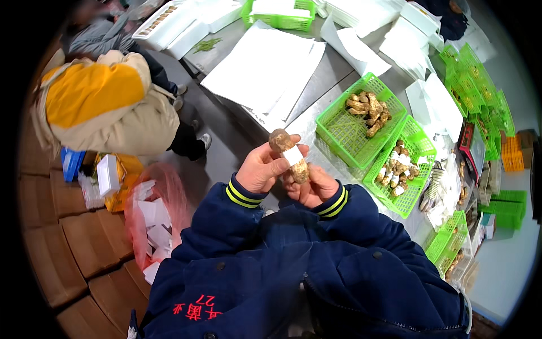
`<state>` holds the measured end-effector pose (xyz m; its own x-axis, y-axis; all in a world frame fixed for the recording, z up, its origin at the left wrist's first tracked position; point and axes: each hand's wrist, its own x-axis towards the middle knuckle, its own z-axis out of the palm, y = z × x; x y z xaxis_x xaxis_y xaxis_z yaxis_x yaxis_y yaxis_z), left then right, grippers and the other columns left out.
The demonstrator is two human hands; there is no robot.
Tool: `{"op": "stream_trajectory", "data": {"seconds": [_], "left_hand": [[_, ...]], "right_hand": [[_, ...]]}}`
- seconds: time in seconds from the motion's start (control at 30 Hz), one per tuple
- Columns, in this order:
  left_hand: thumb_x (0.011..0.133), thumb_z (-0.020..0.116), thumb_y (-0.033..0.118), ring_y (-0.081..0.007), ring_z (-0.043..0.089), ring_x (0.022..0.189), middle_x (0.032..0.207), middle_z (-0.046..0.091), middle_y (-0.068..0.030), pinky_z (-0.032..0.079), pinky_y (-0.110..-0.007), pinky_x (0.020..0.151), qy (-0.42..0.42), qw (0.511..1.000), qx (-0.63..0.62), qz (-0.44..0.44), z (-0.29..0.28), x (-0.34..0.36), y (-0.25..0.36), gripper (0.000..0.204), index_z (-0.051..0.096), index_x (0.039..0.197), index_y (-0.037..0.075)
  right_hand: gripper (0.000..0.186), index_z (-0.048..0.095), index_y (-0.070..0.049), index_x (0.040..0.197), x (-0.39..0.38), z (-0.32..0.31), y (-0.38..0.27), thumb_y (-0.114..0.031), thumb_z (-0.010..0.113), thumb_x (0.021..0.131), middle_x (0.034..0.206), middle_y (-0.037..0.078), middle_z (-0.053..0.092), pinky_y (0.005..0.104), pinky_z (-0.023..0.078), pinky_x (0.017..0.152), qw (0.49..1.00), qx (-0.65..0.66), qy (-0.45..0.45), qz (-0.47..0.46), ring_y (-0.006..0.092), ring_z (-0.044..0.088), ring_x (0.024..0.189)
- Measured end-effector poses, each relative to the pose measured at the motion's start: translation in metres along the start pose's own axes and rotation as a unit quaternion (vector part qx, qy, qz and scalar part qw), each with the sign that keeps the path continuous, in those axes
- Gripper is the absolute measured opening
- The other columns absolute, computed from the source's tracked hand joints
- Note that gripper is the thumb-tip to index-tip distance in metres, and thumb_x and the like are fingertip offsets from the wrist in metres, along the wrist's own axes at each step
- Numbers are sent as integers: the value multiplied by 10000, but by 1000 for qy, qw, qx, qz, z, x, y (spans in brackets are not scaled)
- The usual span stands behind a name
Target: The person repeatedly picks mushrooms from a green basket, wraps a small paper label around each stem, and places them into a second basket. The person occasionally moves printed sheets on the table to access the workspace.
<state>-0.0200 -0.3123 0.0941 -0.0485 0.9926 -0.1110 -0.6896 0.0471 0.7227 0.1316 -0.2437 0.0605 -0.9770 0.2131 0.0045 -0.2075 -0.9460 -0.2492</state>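
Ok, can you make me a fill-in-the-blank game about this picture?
1. The bare left hand grips a brown-capped, pale-stemmed ____.
2. A smooth white band wraps around the mushroom's ____.
3. Knobbly brown mushrooms lie in a ____-coloured, rectangular, lattice-walled plastic basket.

Missing words: mushroom; stem; green.

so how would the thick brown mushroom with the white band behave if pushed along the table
The thick brown mushroom with the white band would probably roll, given its rounded stem and cap. It is likely stiff rather than floppy, as it shows no sag in the left hand.
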Motion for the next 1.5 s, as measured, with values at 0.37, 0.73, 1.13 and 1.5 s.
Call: {"op": "stream_trajectory", "data": {"seconds": [0.37, 0.73, 1.13, 1.5], "left_hand": [[790, 632, 108, -293, 553, 1010, 1032, 581, -194, 448, -403, 878, -25, 996, 77, -38, -14, 120, -15, 402, 466, 1116, -58], [788, 621, 81, -269, 431, 1176, 1286, 404, -206, 352, -365, 973, -208, 947, 23, -246, 19, 215, -83, 639, 272, 1316, -1], [853, 527, 53, -243, 580, 889, 971, 593, -144, 458, -336, 812, -160, 914, 124, -352, -31, 254, -78, 317, 460, 1156, -7], [867, 513, 78, -209, 583, 838, 903, 589, -127, 477, -323, 768, -114, 912, 149, -364, -100, 250, -29, 260, 491, 1108, -18]], "right_hand": [[229, 556, -15, 1040, 7, -48, -88, -173, 546, 874, 880, 63, 595, 284, 467, 715, 986, -62, 147, -55, 148, 569, 784], [303, 522, 79, 1104, -77, -85, -124, -15, 570, 820, 955, 123, 610, 263, 479, 726, 892, -204, 277, -293, 157, 590, 825], [281, 619, -55, 832, -204, -127, -101, -186, 740, 615, 777, 96, 599, 320, 482, 587, 246, -655, 703, -129, 235, 590, 664], [173, 627, -75, 838, -137, -92, -136, -158, 641, 686, 724, 92, 600, 324, 468, 589, 242, -641, 726, -62, 256, 586, 651]]}}
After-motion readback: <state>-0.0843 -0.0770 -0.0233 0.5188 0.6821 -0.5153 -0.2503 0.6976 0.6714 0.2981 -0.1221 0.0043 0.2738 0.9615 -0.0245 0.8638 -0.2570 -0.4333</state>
